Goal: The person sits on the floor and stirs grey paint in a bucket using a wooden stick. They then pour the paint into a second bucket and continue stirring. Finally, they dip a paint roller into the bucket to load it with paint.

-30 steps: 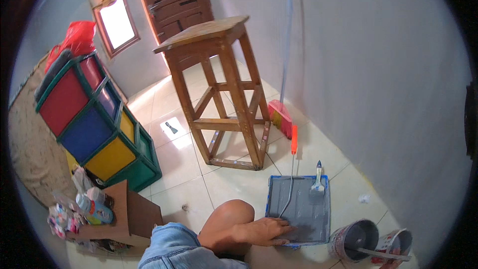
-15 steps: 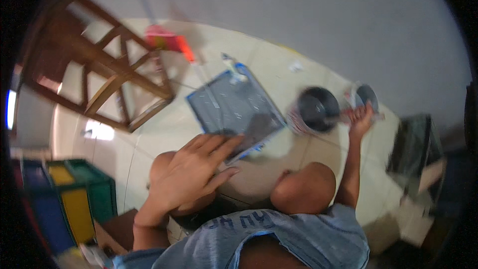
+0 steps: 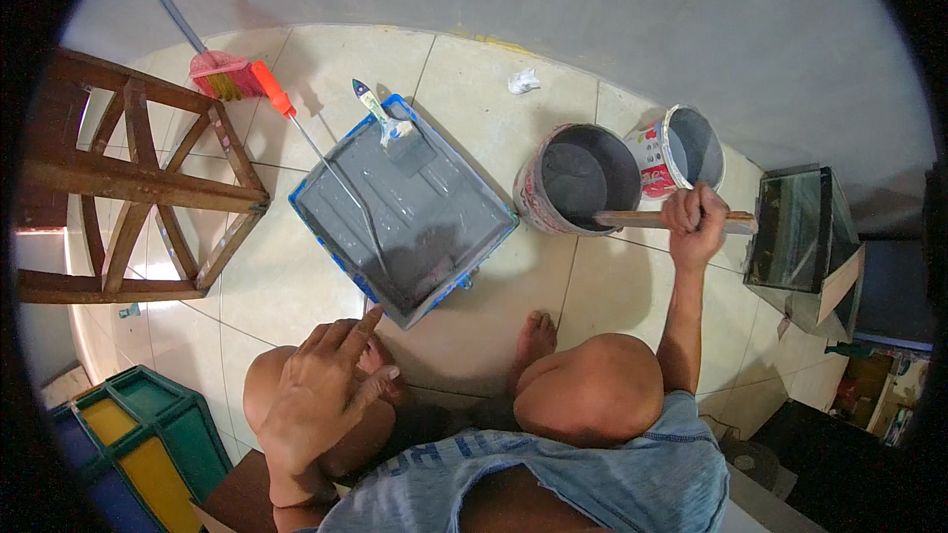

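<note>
My right hand (image 3: 695, 227) is closed around a wooden stick (image 3: 637, 220), whose left end reaches into a bucket (image 3: 536, 192) of grey paint. My left hand (image 3: 324, 390) hangs over my left knee with its fingers apart, holding nothing. Ahead of it lies a blue paint tray (image 3: 434, 199) coated in grey paint. A paintbrush (image 3: 380, 114) rests at its far edge. The orange-handled paint roller (image 3: 274, 89) leans across the tray's left side, its lower end down in the tray. A smaller white and red bucket (image 3: 649, 163) stands just behind my right hand.
On the left stand a wooden stool (image 3: 148, 188) and a green, yellow and blue box (image 3: 148, 434). A red broom (image 3: 225, 76) leans near the grey wall (image 3: 592, 10). Crumpled white paper (image 3: 523, 81) lies by the wall. At right sits a glass tank (image 3: 790, 232).
The view has shifted and sharpened. My left hand now appears lower and farther left, off the tray's near corner. My right hand keeps its grip on the stick at the bucket.
</note>
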Demonstrator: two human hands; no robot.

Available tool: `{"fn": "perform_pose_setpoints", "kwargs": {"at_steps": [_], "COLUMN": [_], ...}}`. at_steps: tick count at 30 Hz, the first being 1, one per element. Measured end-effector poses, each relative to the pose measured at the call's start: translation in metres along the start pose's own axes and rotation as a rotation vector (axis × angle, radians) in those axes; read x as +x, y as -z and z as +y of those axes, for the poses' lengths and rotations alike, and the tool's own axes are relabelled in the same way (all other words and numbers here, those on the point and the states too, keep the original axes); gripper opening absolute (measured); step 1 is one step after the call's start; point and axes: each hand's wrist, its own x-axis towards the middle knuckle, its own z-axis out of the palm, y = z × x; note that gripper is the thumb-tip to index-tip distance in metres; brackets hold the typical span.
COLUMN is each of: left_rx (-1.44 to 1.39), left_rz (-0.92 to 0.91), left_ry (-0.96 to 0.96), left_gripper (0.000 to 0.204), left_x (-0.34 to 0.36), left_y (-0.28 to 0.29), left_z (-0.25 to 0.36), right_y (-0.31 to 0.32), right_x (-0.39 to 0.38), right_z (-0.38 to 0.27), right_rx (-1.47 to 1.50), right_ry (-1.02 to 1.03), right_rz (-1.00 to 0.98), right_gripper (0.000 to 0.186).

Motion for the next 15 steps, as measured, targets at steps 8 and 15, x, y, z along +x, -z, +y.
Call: {"fn": "perform_pose_setpoints", "kwargs": {"at_steps": [8,15], "left_rx": [-0.002,-0.025], "left_rz": [-0.016,-0.039], "left_ry": [0.003,0.042], "left_gripper": [0.058,0.057], "left_x": [0.009,0.002], "left_y": [0.004,0.008], "left_z": [0.009,0.012], "right_y": [-0.009,0.012], "right_x": [0.017,0.010], "right_z": [0.040,0.009], "right_rx": [-0.018,0.026], "right_ry": [0.258,-0.004], "right_rz": [0.163,-0.035], "right_gripper": [0.037,0.039]}}
